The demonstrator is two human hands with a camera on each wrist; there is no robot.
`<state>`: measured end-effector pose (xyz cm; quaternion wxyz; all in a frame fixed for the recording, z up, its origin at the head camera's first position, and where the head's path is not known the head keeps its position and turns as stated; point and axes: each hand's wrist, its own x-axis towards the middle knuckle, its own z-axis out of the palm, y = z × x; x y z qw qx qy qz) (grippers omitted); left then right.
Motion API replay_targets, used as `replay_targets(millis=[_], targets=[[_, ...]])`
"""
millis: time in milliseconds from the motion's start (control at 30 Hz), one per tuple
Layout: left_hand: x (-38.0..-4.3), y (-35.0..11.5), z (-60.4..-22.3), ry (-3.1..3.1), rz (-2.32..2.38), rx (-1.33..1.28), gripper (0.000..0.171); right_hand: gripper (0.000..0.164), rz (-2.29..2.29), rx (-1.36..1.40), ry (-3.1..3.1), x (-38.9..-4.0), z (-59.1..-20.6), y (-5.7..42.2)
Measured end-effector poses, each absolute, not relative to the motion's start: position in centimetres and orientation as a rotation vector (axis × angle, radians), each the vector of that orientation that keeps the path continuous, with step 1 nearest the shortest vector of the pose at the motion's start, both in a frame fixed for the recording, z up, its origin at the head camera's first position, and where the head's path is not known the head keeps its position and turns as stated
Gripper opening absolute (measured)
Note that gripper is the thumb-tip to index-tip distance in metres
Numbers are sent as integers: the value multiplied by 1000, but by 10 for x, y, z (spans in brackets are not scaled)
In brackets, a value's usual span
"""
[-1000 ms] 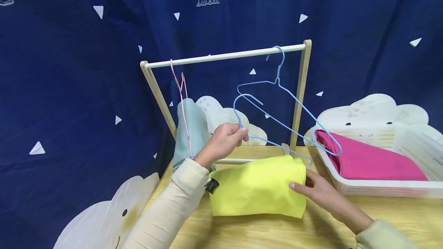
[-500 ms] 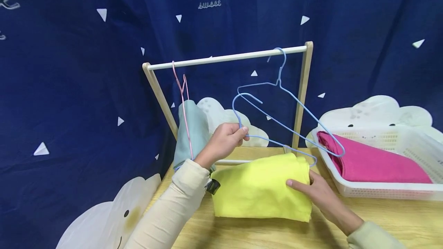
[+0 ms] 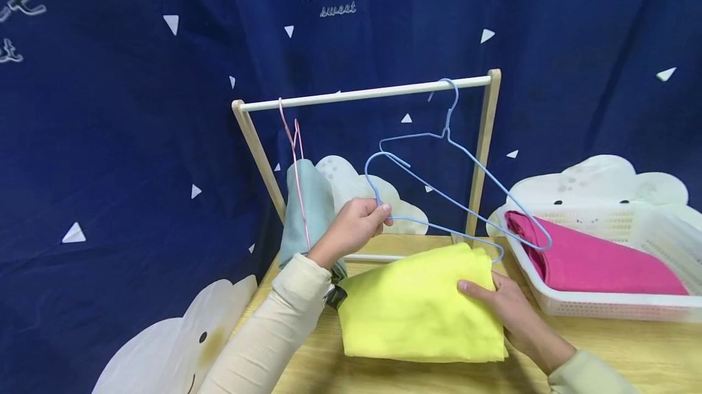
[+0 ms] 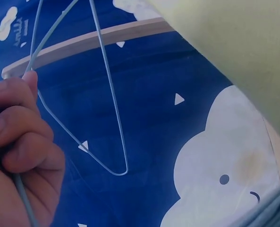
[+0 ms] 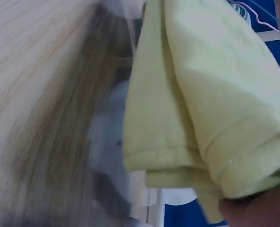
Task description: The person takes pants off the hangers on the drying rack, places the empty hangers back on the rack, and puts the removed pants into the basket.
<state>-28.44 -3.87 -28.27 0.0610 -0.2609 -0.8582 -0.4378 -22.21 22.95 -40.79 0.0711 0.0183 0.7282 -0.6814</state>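
My left hand (image 3: 356,226) grips a blue clothes hanger (image 3: 433,225) just below its hook. A folded yellow towel (image 3: 417,309) hangs below it, and the hanger's right corner goes in behind the towel's top edge. Whether the hanger's bar runs through the fold is hidden. My right hand (image 3: 518,315) pinches the towel's right side, thumb in front and fingers behind. In the right wrist view the towel's layered edges (image 5: 224,118) hang above the table. The left wrist view shows curled fingers (image 4: 33,151) around the hanger's neck.
Behind stands a small rack with a white rail (image 3: 362,94). A second blue hanger (image 3: 477,159) hangs at its right, and a pink hanger (image 3: 296,168) with a grey-green towel (image 3: 312,199) at its left. A white basket (image 3: 614,304) at right holds a pink towel (image 3: 603,260).
The right hand has drawn the towel's right side slightly down and to the right. The left hand stays on the hanger. The whole view has shifted a little.
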Motion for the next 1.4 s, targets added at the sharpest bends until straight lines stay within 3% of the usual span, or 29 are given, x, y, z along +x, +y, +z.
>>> replay_targets(millis=[367, 1400], targets=[[-285, -36, -288, -2609, -1186, -830, 37, 48, -1750, 45, 2504, -218, -400, 225], [-280, -35, -290, -2596, -1102, -822, 39, 35, -2000, -26, 2222, -211, -382, 223]])
